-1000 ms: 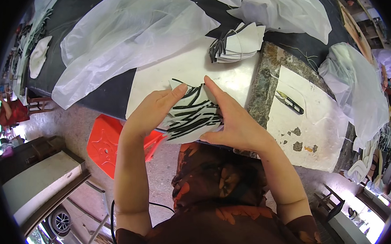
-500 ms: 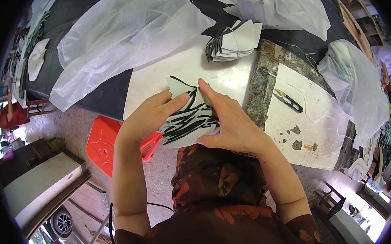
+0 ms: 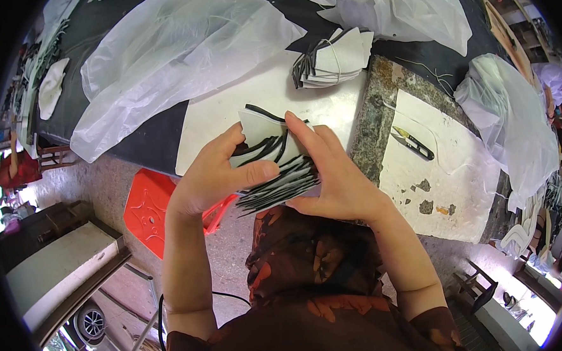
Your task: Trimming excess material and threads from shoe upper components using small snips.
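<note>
A thick stack of white pieces with black edging (image 3: 287, 181) is held up in front of me over the table's near edge. My right hand (image 3: 338, 175) grips its right side, thumb below and fingers along the top. At the left side, my left hand (image 3: 211, 172) is closed around the stack, its thumb across the edges and its fingers partly hidden behind. The upper pieces are fanned apart; the lower edges lie close together. Beyond the hands, a similar bundle (image 3: 341, 59) tied with thin cord rests on the white board (image 3: 227, 118).
Black-handled thread snips (image 3: 416, 144) lie on a worn white sheet atop a stone slab (image 3: 372, 110) to the right. Cloudy plastic bags (image 3: 173, 49) cover the far left, with more at far right. A red plastic stool (image 3: 146, 210) stands below the table's left edge.
My left thumb has moved down across the stack. The pieces have shifted: their lower black edges now sit closer together, while the upper ones spread apart. My right hand has barely moved.
</note>
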